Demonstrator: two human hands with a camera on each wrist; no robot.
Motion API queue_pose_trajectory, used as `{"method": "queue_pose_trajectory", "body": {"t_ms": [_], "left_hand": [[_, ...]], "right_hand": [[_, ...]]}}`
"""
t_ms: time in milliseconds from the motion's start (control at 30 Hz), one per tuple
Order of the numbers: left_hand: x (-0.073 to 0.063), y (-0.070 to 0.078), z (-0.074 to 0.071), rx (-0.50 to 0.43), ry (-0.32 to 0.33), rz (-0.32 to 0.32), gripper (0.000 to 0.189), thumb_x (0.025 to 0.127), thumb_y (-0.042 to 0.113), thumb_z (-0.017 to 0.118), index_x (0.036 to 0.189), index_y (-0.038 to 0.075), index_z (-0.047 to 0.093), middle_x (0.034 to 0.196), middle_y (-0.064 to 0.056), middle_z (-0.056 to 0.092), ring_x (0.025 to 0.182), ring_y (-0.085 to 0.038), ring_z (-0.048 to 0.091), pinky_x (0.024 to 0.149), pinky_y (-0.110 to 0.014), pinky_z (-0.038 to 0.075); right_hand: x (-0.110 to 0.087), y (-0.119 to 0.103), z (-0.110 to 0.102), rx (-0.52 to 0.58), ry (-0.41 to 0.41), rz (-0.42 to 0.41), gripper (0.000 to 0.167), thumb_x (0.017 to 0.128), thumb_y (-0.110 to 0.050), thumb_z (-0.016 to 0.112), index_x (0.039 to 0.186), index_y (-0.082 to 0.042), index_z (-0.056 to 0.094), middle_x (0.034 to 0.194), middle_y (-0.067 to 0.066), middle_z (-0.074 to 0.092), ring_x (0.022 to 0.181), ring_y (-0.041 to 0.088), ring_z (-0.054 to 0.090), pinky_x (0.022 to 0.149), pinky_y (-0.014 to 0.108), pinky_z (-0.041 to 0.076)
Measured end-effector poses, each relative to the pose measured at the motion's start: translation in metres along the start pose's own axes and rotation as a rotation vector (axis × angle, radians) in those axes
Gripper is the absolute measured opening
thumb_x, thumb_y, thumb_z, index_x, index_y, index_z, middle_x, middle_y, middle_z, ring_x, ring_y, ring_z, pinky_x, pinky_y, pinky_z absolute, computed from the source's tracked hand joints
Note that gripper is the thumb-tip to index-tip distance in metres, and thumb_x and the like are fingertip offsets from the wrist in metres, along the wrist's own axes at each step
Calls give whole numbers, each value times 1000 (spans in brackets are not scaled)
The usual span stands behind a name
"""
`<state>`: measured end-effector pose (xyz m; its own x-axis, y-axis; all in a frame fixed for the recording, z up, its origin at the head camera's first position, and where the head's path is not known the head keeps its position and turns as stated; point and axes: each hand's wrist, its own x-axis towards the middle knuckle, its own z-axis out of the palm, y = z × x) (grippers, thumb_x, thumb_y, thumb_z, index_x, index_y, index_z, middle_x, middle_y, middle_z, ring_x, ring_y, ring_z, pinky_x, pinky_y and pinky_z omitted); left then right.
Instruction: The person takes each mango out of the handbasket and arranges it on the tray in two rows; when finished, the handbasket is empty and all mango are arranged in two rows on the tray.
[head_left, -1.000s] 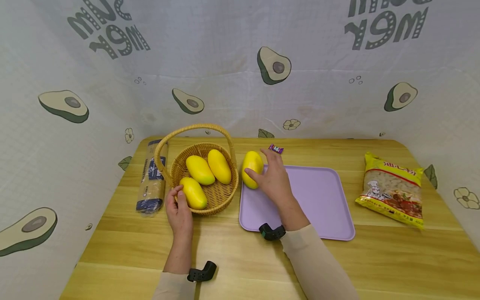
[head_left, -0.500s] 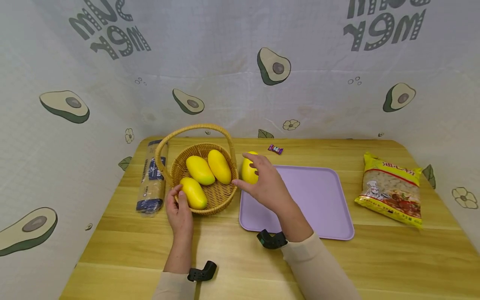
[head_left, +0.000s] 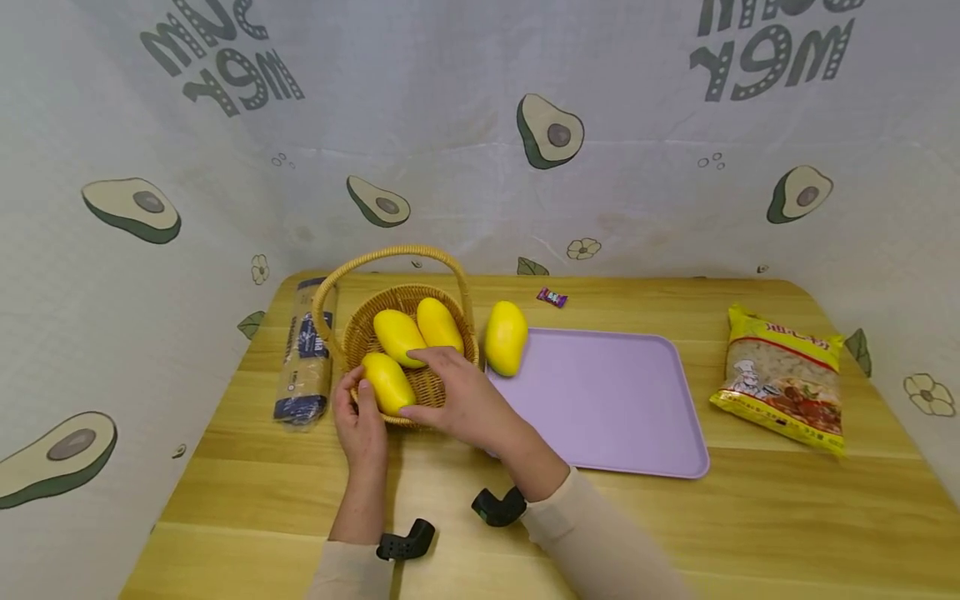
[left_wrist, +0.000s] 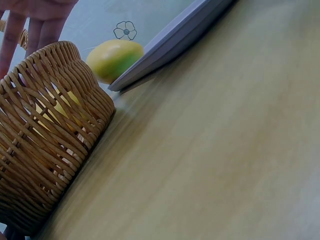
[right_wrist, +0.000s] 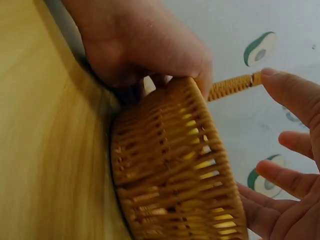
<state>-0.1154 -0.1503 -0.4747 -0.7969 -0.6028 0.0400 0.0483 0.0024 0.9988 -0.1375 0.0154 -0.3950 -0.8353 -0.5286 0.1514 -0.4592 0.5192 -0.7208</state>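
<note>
A wicker basket with an arched handle holds three yellow mangoes, among them a front mango. My left hand holds the basket by its left front rim, seen closer in the right wrist view, where the thumb hooks over the edge. My right hand is above the front right of the basket, fingers spread, by the front mango; contact cannot be told. In the left wrist view its fingers reach down over the basket. Another mango lies at the tray's left back corner.
A lilac tray lies right of the basket. Beyond it is a yellow food bag. A wrapped brown-and-blue package lies left of the basket, and a small purple candy sits at the back. A patterned curtain encloses the table.
My right hand has let go of the mango at the tray's corner and moved left to over the basket. That mango stays in place, and my left hand has hardly moved.
</note>
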Motion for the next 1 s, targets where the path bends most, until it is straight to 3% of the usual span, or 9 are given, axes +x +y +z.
{"method": "queue_pose_trajectory", "body": {"t_ms": [133, 367, 500, 1000], "left_hand": [[0, 0, 0, 11, -1, -6, 32, 107, 18, 47, 133, 3, 58, 149, -12, 48, 146, -24, 37, 123, -44, 31], [1, 1, -1, 17, 4, -6, 32, 107, 19, 47, 132, 4, 59, 147, -10, 50, 137, -21, 44, 103, -21, 40], [2, 1, -1, 22, 5, 1, 32, 107, 18, 47, 132, 4, 59, 146, -10, 50, 136, -20, 45, 100, -17, 40], [0, 2, -1, 29, 3, 2, 32, 108, 20, 46, 133, 5, 59, 148, -9, 49, 138, -23, 46, 100, -16, 41]], "right_hand": [[13, -1, 7, 24, -63, -7, 77, 87, -41, 80, 152, -18, 47, 155, 3, 50, 142, 21, 49, 116, 41, 45], [39, 1, 7, 25, -257, -12, 81, 89, -43, 78, 157, -20, 41, 161, 3, 44, 149, 21, 40, 122, 42, 37], [49, 2, 7, 27, -338, 5, 81, 90, -42, 77, 159, -23, 38, 162, 3, 41, 149, 21, 40, 122, 42, 37], [63, 10, 16, 49, -407, 21, 82, 90, -36, 78, 159, -26, 36, 167, 3, 34, 152, 23, 37, 124, 43, 35]]}}
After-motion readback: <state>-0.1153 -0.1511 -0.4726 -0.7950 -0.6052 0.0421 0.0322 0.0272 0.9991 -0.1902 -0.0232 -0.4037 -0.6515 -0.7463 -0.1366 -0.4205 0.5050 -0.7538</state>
